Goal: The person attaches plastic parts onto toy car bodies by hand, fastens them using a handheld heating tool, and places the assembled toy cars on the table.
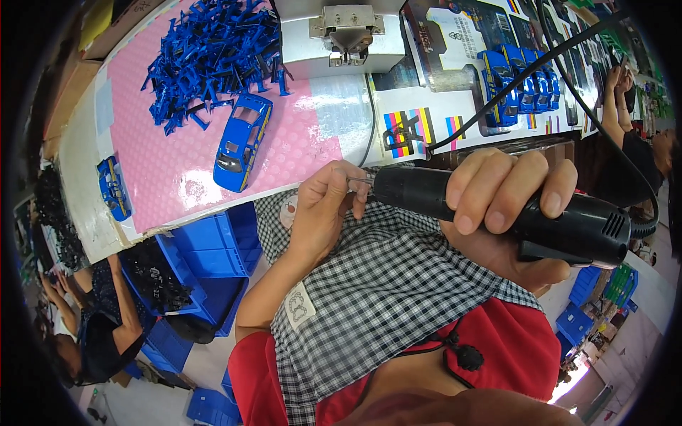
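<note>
My right hand [501,195] is wrapped around a black electric screwdriver [412,193], which lies nearly level and points left. Its thin metal bit [360,180] reaches the fingertips of my left hand [320,209]. Those fingers are pinched together at the bit's tip; anything small between them is too hidden to name. Beyond my left hand, a blue toy car [243,142] with a yellow side stripe lies on the pink bubble-textured mat [291,145]. Behind the car is a heap of small blue plastic parts [213,60].
A metal machine [344,39] stands at the table's far side. Several blue toy cars [517,82] line up on printed sheets at right; another car [114,188] sits at the left edge. A black cable [526,73] arches over the table. Blue bins [213,245] stand below left. Other people work on both sides.
</note>
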